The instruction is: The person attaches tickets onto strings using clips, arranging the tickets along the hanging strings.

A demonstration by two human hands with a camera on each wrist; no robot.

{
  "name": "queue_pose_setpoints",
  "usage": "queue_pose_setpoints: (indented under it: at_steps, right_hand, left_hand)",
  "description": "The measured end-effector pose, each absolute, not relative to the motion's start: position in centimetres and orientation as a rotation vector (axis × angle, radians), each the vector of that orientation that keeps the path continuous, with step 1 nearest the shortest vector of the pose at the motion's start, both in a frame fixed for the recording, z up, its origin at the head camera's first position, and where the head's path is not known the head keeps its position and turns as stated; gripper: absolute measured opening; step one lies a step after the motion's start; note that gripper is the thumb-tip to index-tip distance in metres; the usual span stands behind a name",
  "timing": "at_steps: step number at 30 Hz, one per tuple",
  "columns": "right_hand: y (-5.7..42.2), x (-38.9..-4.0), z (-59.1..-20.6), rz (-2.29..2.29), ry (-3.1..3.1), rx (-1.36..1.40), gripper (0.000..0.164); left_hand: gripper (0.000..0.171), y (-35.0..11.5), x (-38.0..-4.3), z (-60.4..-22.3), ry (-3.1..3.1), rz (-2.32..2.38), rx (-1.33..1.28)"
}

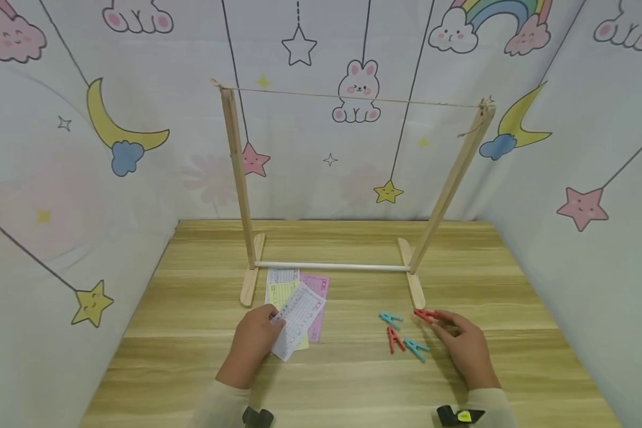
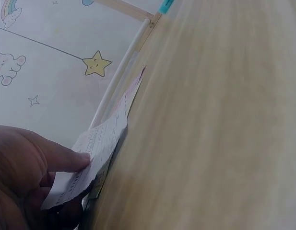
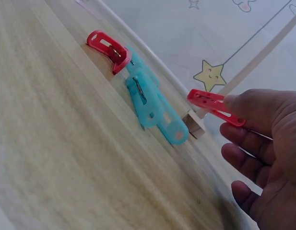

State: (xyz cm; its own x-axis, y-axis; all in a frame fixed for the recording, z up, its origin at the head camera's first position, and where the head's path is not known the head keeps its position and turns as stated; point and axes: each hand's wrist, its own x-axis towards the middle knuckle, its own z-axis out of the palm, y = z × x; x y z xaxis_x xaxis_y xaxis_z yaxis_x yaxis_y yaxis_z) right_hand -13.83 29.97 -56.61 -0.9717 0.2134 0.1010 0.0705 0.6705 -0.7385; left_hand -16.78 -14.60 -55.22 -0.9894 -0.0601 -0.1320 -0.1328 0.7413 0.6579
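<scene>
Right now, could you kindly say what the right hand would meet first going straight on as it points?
Beyond the red clip it holds, the right hand would probably meet the stand's right wooden foot first, though height is unclear.

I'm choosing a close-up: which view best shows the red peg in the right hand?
The right wrist view: the red peg appears large there, pinched in the right hand. The head view shows it much smaller; the left wrist view doesn't show it.
</scene>
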Motion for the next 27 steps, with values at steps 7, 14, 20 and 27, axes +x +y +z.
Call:
queue_pose_setpoints:
  at_steps: [7,14,20,27]
  right_hand:
    - [29.7,-13.5,-54.4,1.384,-2.56,-0.292,0.044]
    - [29.5,-15.0,-50.1,1.498,-2.43,-0.137,0.045]
    - [29.2,-17.5,-44.2,1.491,-2.365,0.083,0.041]
    - [28.5,-20.0,-36.7,1.394,-2.325,0.25,0.037]
  left_hand:
    - [0.012,-15.3,-17.0,-54.3,2.836,1.247,-0.167]
    - [0.017,-16.5,-18.1,-51.1,2.753,1.577,-0.236]
    - [0.022,-18.0,-19.9,-47.6,2.593,1.988,-0.289]
    - [0.028,-18.8,-22.1,-42.9,2.561,2.27,-0.284]
